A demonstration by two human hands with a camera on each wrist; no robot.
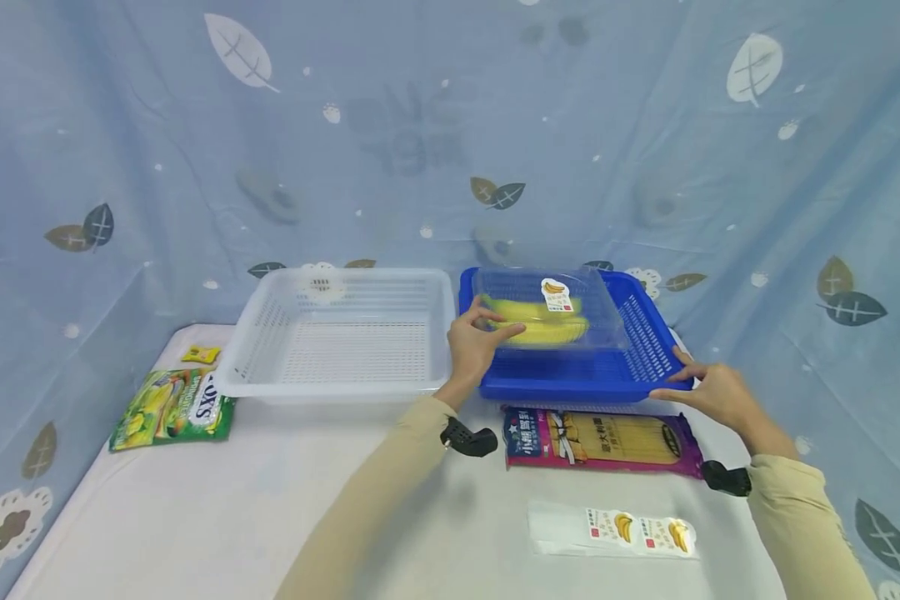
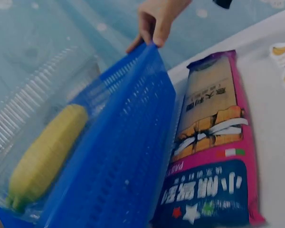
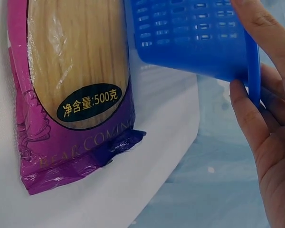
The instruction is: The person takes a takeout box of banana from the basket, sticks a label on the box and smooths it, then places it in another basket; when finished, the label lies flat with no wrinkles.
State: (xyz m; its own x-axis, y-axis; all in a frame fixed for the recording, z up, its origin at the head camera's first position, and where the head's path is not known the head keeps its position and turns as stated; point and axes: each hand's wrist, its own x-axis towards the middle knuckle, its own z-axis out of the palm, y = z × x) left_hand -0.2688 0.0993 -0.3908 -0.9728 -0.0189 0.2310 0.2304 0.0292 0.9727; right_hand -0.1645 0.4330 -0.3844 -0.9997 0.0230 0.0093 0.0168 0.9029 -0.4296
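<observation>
A clear plastic box (image 1: pixel 513 286) with yellow bananas (image 1: pixel 555 332) inside is at the blue basket (image 1: pixel 570 389), overlapping its back rim in the head view. On the box's top is a white banana sticker (image 1: pixel 558 296). My left hand (image 1: pixel 471 346) grips the box at its left end, thumb across the front; in the left wrist view only bits of fingers show at the left edge. My right hand (image 1: pixel 720 396) pinches the basket's front right corner, with the thumb on the near side of the rim (image 3: pixel 253 71) and other fingers behind it.
A purple pasta packet (image 1: pixel 607 437) lies just in front of the blue basket, and a strip of banana stickers (image 1: pixel 615 529) nearer me. A white basket (image 1: pixel 345 387) stands to the left. Beyond it are a green snack bag (image 1: pixel 172 406) and a small yellow packet (image 1: pixel 201 354). Patterned cloth (image 1: pixel 420 125) encloses the table.
</observation>
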